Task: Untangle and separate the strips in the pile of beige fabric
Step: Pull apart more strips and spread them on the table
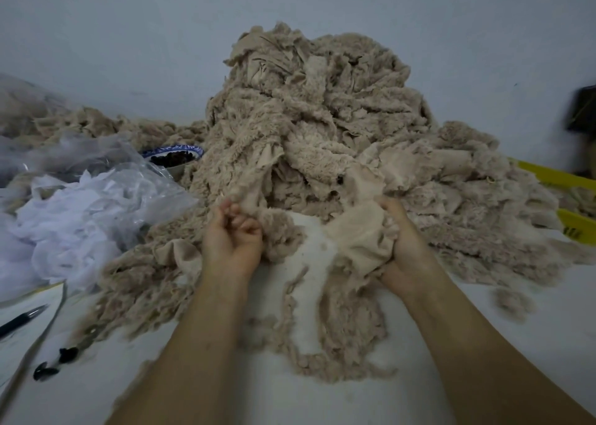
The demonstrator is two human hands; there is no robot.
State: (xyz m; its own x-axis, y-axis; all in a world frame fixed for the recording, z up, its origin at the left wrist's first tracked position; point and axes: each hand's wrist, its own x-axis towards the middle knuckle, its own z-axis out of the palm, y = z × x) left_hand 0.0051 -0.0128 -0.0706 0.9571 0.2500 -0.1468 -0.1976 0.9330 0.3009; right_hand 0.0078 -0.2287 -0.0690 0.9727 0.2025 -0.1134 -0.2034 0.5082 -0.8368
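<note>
Beige fabric pile (322, 128) sits mid-tabletop (532, 321), heaped high against the wall, strips spilling forward toward the person. Both hands at the pile's front edge. Left hand (232, 240) palm up, fingers (240, 219) curled and clamped on a fuzzy strip (277, 231) that runs up into the heap. Right hand (406, 247) grips a smooth-backed bunch of fabric (361, 237), fingers wrapped around it, mostly buried in the cloth. Bare white tabletop shows between the two hands, thin strands trailing across it.

Left of the pile: clear plastic bag (106, 179) holding white material (64, 228), touching the spilled strips. Behind it, a blue-rimmed bowl (174, 155) of small dark pieces, tucked right against the pile. Near-left corner: pen (22, 319) on paper (29, 331), a few small black bits (45, 371) beside it. Yellow objects (561, 179) at far right, partly under fabric, likely bins, too blurred to confirm.
</note>
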